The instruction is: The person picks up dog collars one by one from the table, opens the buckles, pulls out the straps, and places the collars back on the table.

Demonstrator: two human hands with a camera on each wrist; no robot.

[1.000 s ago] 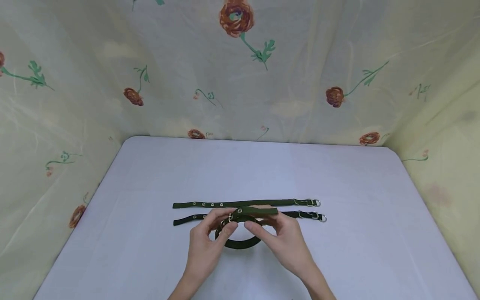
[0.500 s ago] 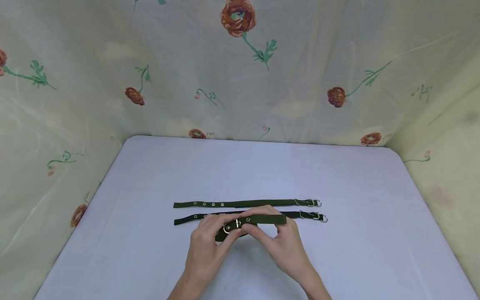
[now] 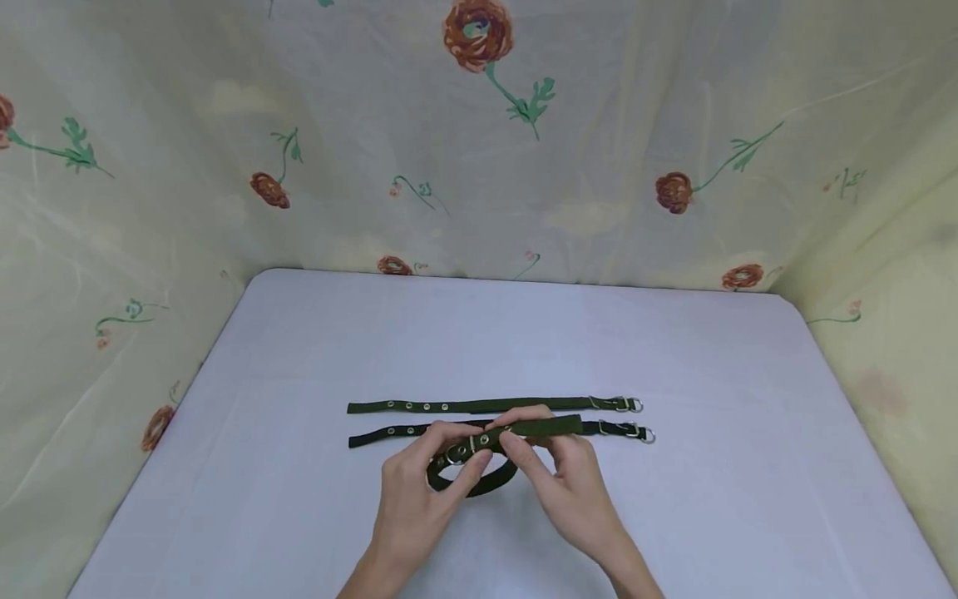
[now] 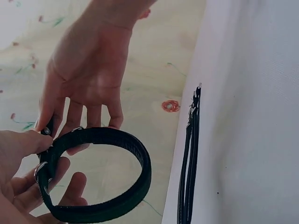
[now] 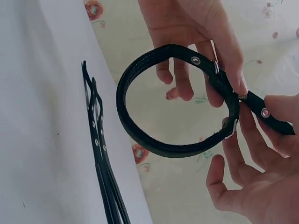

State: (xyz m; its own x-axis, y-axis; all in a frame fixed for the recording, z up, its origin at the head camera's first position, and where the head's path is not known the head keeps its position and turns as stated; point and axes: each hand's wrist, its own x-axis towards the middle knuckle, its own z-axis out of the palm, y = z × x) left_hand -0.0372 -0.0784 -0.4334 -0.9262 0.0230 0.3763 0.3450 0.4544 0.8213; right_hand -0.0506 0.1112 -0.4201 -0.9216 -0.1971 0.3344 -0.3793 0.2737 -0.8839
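Note:
A dark green webbing dog collar (image 3: 491,482) with metal eyelets is held up between both hands, bent into a closed loop. My left hand (image 3: 413,491) pinches it by the buckle and D-ring, thumb in front and fingers behind. My right hand (image 3: 567,487) grips the strap just past the buckle, and the tail end (image 3: 557,426) sticks out to the right over its fingers. In the right wrist view the round loop (image 5: 175,151) hangs beside the fingers, and an eyelet (image 5: 265,112) shows on the tail near the right thumb.
Two similar straps lie straight and parallel on the white table (image 3: 299,349) behind the hands: a green collar (image 3: 531,405) and a darker collar (image 3: 374,438), partly hidden by the hands. Both have buckles at the right. Flower-patterned cloth (image 3: 584,150) surrounds the table.
The collar's tail has shifted to the right through the buckle area. The loop tilted flat, then tipped so its opening shows again. Both hands stay nearly in place; the two lying collars are unmoved.

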